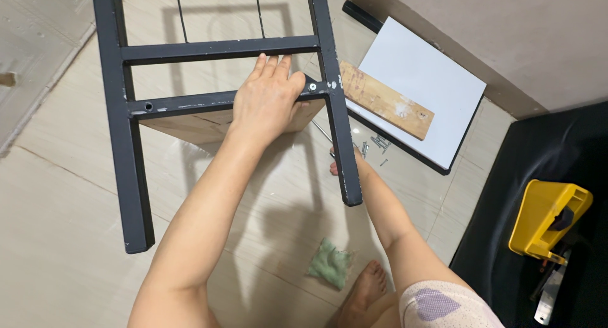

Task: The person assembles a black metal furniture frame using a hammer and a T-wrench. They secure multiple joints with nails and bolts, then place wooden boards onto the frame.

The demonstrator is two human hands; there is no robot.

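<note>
Our left hand (269, 100) clasps the black metal frame (221, 100) at its crossbar to steady it, while our right hand (345, 163), half-hidden behind a leg, reaches toward loose screws (373, 143) on the floor (63, 195), its grip impossible to tell.

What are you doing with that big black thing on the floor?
A person's left hand grips a crossbar of a black metal frame, holding it up over the tiled floor. The right hand reaches down behind a frame leg toward loose screws. A white board with a wooden plank on it lies nearby, and a green bag sits by a bare foot.
</note>
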